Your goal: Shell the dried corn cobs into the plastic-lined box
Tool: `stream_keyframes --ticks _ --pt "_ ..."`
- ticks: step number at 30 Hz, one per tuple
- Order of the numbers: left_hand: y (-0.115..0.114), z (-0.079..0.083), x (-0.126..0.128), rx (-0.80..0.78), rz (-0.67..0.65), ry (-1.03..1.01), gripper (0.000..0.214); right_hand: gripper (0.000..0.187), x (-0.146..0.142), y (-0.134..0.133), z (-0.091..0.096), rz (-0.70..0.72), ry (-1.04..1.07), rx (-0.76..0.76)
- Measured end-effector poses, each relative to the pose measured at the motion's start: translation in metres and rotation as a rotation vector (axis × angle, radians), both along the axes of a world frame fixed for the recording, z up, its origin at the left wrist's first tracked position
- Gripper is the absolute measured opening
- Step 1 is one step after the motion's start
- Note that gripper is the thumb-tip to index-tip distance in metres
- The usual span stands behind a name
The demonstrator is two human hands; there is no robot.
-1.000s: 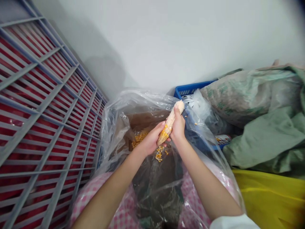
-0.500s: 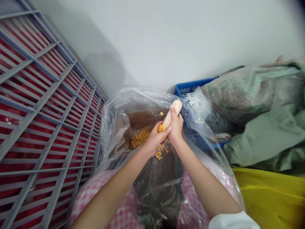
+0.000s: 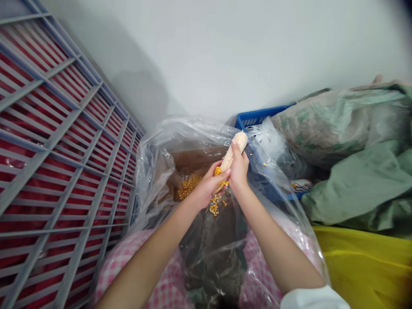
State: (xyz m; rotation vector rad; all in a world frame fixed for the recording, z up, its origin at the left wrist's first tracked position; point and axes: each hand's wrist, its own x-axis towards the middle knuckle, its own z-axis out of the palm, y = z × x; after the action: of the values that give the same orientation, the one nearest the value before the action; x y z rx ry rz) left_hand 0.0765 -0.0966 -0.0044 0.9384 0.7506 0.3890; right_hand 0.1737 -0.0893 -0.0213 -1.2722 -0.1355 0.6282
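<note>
An ear of corn [image 3: 228,159] slants up to the right between my two hands, over a box lined with clear plastic. Most of its visible side is bare pale cob, while yellow kernels cling near the lower end. My left hand [image 3: 208,186] is closed round that lower part, its thumb pointing toward my other hand. Higher up, my right hand [image 3: 239,168] wraps the cob with the thumb lying along it. Loose kernels [image 3: 215,206] lie just below my hands, and a larger heap of kernels [image 3: 188,187] rests in the box to the left.
A grey slatted crate [image 3: 64,141] with red contents rises on the left. Clear plastic sheeting [image 3: 154,146] drapes over the cardboard box [image 3: 183,159] and my knees. At right are a blue basket [image 3: 257,115], stuffed sacks [image 3: 337,124] and a yellow bag [image 3: 367,266]. A wall stands behind.
Both hands and the ear of corn have shifted very slightly, the cob's tip moving up and right. Kernels that were in the air near the cob are gone from there.
</note>
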Motion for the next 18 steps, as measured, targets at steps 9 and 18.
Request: stream_keyframes --ticks 9,18 --pt "0.009 0.004 -0.004 -0.158 -0.150 -0.229 0.038 0.047 0.011 -0.002 0.008 0.041 0.183 0.022" --pt "-0.002 0.002 -0.003 -0.057 -0.016 -0.036 0.060 0.045 0.001 0.001 -0.001 0.073 0.040 -0.001"
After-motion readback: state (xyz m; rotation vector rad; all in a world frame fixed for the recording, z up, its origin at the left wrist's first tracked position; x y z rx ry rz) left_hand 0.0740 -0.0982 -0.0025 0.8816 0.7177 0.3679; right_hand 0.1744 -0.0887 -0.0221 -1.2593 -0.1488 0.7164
